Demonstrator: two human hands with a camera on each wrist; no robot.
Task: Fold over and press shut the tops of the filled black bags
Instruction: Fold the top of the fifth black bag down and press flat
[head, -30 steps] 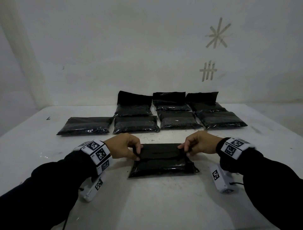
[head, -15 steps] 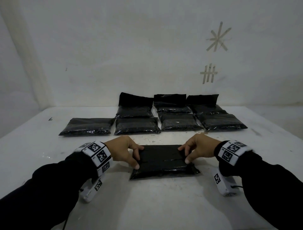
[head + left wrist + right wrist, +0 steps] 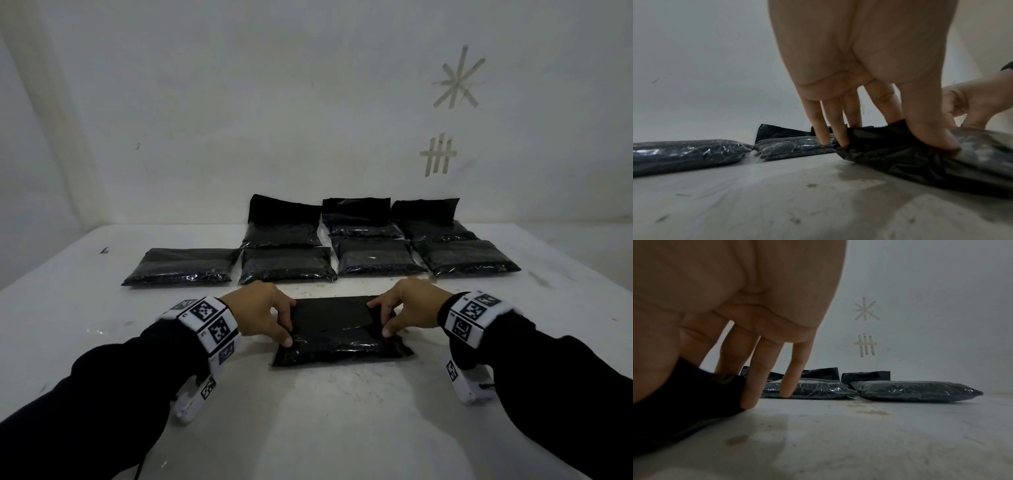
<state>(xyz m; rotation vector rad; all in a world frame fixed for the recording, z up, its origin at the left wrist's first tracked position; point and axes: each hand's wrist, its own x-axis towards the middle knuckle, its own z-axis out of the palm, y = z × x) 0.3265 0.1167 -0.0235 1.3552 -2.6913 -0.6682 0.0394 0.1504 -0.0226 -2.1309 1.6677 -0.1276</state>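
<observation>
rear bags (image 3: 356, 210): lower parts hidden | sleeves (image 3: 565, 394): cut by frame edge

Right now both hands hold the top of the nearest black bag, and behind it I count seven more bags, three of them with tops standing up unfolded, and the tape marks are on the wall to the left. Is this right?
One detail is wrong: the tape marks are on the wall to the right, as the head view shows. The left hand, right hand, nearest black bag and bag counts are right.
</observation>
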